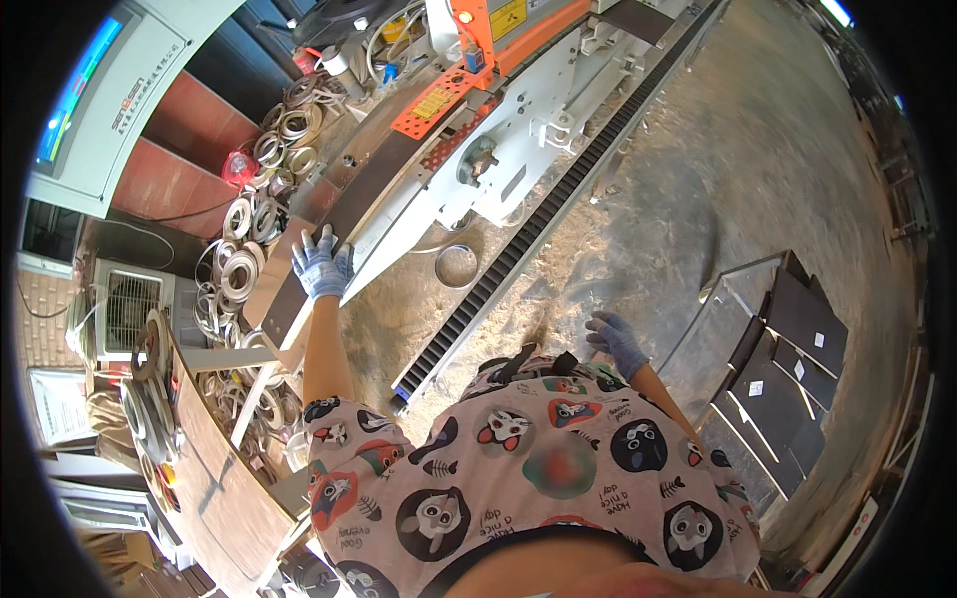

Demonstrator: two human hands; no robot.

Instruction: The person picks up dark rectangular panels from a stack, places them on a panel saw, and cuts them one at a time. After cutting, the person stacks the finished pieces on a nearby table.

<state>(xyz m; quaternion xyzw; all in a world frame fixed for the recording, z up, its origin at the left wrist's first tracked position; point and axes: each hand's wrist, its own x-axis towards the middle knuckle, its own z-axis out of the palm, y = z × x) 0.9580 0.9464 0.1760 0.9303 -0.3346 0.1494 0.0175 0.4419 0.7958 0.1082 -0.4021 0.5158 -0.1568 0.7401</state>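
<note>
our left hand [321, 264], in a blue-grey work glove, lies palm down with the fingers [317, 242] spread and flat on the near end of a long dark panel [339, 214]. nothing is clenched; the fingers press on the board's top face and do not curl round it, though we cannot tell whether the thumb hooks its edge. the panel runs away from the fingertips up and to the right, its long axis along the white and orange machine [498, 140], so the board lies ahead of the hand, lengthwise, with the hand at its near end. just right of the panel the black toothed conveyor track [538, 224] keeps the same slant, from the machine's far end down toward our body.

our right hand [616, 341], gloved alike, hangs loosely at our side, fingers half curled and holding nothing, well apart from the panel and on the far side of the track. so the left hand is the one on the board, and the right touches nothing.

further out, to the left of the panel, coils of edge banding [249, 259] lie heaped on a bench, with a wooden board [214, 478] nearer us. on the dusty floor [718, 169] to the right stands a stack of dark panels [788, 369] on a low cart, near the right hand but not touched. a loose ring [457, 265] lies on the floor between the machine and the track.
</note>
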